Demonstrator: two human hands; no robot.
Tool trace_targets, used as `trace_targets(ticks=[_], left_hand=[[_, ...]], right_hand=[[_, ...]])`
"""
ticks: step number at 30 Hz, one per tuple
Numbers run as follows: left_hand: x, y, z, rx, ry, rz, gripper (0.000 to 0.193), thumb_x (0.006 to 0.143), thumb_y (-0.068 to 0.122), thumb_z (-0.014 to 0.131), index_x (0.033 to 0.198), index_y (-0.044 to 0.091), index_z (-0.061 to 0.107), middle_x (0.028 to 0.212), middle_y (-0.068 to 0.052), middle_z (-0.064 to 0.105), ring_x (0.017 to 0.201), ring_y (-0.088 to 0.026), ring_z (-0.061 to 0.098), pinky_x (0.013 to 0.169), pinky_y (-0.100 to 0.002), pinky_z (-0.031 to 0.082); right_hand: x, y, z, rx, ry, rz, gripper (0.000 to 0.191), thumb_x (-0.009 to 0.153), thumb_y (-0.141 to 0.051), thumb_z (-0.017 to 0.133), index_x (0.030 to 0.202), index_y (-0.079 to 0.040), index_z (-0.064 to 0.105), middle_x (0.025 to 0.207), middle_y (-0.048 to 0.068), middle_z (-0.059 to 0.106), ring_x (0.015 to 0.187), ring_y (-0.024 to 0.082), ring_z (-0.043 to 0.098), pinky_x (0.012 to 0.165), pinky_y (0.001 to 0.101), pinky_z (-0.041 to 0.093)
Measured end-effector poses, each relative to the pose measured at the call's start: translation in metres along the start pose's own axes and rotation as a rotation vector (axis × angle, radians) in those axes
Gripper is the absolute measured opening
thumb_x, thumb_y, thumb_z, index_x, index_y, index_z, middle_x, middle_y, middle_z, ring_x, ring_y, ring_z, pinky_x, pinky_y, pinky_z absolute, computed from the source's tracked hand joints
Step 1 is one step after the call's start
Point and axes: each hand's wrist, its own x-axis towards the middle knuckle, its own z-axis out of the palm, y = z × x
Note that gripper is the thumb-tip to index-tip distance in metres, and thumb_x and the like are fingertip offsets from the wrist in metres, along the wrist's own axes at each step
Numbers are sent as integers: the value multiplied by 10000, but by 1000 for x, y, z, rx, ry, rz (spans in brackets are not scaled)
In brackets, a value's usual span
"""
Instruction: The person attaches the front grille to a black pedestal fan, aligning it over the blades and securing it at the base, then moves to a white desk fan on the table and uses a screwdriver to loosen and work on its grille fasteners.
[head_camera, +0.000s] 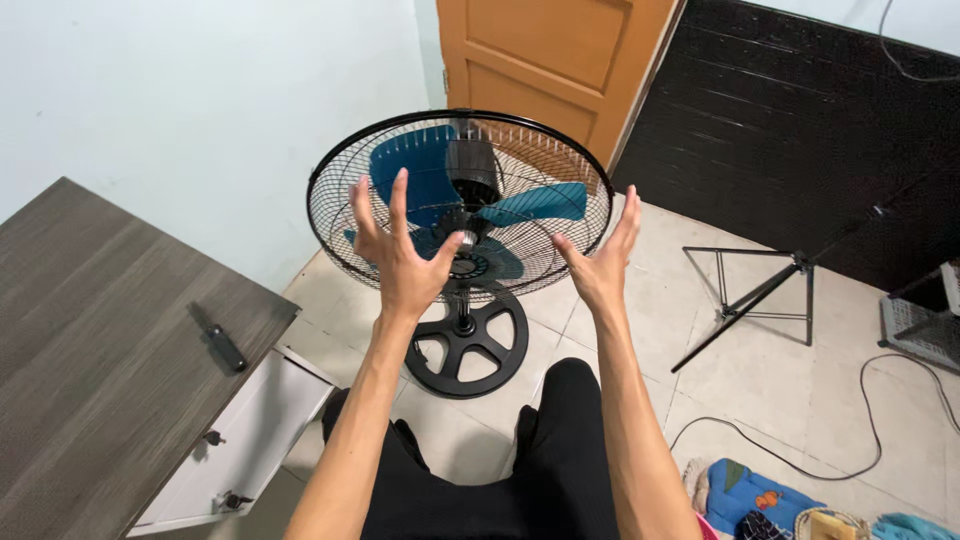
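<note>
1. Reaching forward, the left hand (400, 255) and right hand (600, 262) are both spread wide open and hold nothing, just in front of the fan (460, 205).
2. The fan stands on the floor (640, 370) by the door (550, 60), beside the desk (100, 340).
3. Its wire grille (350, 170) looks thin and bendable; the rim seems the firmer place to hold.
4. The round base (467, 350) looks heavy.
</note>
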Motion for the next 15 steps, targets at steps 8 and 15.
trace_targets(ticks=[8,15], left_hand=[[8,20,26,90,32,31,1237,762,589,933,1678,281,160,1671,-280,-152,1554,-526,-111,1136,-712,188],[14,24,37,45,45,21,1336,753,578,956,1696,234,74,1701,-269,-122,1583,-518,-81,1172,-733,212]], right_hand=[[7,3,3,48,10,-12,1177,659,-321,984,1591,-78,307,1530,196,425,1450,359,405,1220,476,352],[-10,-2,22,-32,134,-32,1203,600,-451,1015,1532,-45,371,1456,153,486,1368,328,436,1186,495,356]])
